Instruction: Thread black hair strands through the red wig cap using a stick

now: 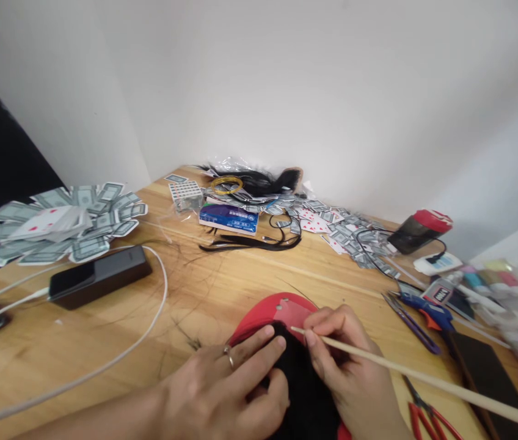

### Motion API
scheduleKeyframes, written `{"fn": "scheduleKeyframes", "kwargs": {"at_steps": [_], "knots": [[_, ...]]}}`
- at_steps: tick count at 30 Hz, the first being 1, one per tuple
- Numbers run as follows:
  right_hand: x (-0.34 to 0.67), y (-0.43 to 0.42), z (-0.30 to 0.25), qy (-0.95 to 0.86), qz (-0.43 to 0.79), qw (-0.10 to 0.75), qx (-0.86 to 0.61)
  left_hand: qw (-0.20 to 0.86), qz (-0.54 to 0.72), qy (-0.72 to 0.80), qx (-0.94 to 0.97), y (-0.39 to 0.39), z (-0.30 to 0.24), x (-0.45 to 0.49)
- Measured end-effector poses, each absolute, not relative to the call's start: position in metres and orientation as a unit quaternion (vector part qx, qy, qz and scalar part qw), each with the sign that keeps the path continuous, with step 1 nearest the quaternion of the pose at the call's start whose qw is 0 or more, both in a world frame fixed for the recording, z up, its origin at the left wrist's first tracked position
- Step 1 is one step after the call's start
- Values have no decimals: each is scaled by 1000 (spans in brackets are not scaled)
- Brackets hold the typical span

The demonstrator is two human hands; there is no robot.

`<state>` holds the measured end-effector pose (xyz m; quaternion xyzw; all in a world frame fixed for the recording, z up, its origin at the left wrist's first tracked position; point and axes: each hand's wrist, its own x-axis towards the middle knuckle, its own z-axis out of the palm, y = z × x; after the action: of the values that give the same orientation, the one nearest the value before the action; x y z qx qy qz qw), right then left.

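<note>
A red, rounded piece (pixel 259 311) that looks like a cap lies at the near middle of the table, with soft black material (pixel 302 391) over it. My left hand (pixel 226 385) rests on the black material, two fingers stretched along its upper edge and the others bent lower down. Between the thumb and fingers of my right hand (pixel 348 360) is a thin pale wooden stick (pixel 428 380). Its tip points at the border between the red surface and the black material, close to my left fingertips. My right palm hides part of the piece.
A dark power bank (pixel 101 278) with a white cable sits left, by a fan of playing cards (pixel 57 223). At the back are a blue box (pixel 229 219) and black hair (pixel 259 182). Right: a glue gun (pixel 428 308), purple-handled snips (pixel 410 324), red-handled pliers (pixel 428 415).
</note>
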<state>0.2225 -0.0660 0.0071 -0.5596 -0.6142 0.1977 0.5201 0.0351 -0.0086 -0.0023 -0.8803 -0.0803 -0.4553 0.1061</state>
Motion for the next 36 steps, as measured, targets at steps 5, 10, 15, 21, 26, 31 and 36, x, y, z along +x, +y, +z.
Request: {"fn": "scheduleKeyframes", "kwargs": {"at_steps": [5,10,15,21,26,31,36], "knots": [[220,-66,8,-607,194,527,-562,103,-455,-81,-881,-8,-3,35],[221,-67,7,-606,187,518,-574,106,-453,-81,-881,-8,-3,35],[223,-67,6,-609,182,516,-574,111,-452,-86,-881,-8,-4,34],[223,-67,6,-611,198,518,-566,111,-457,-87,-878,-8,-3,36],[222,-66,7,-610,200,523,-561,115,-457,-89,-877,-8,-3,35],[222,-66,9,-614,189,523,-561,120,-456,-94,-877,-9,-3,34],[222,-65,10,-616,191,522,-559,122,-455,-95,-877,-9,-5,35]]}}
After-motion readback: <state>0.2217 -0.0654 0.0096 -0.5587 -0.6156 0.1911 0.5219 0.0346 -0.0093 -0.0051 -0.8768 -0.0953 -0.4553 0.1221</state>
